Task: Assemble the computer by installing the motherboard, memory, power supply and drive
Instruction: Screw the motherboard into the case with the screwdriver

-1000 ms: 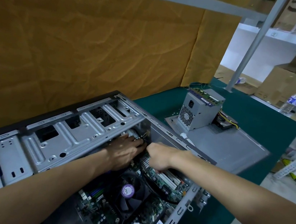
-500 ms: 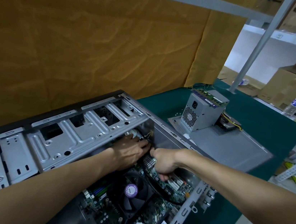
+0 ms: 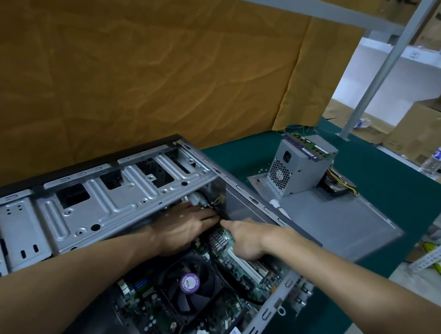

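Observation:
An open grey computer case (image 3: 113,203) lies on its side on the green table. Inside it sits the motherboard (image 3: 212,306) with a black CPU fan (image 3: 189,283). My left hand (image 3: 186,228) reaches deep into the case near the drive cage, fingers extended toward black cables (image 3: 217,211) and a white connector. My right hand (image 3: 243,240) meets it from the right, fingers curled down over the board; what they hold is hidden. A grey power supply (image 3: 297,168) stands on the removed side panel, with memory sticks (image 3: 308,147) on top and a drive (image 3: 339,184) behind it.
The loose side panel (image 3: 346,225) lies right of the case on the green table (image 3: 396,187). Brown paper covers the wall behind. A metal shelf post (image 3: 377,75), cardboard boxes and water bottles (image 3: 438,157) stand at the right.
Both hands stay together at the cables inside the case; my right hand has shifted slightly. The view has drifted a little.

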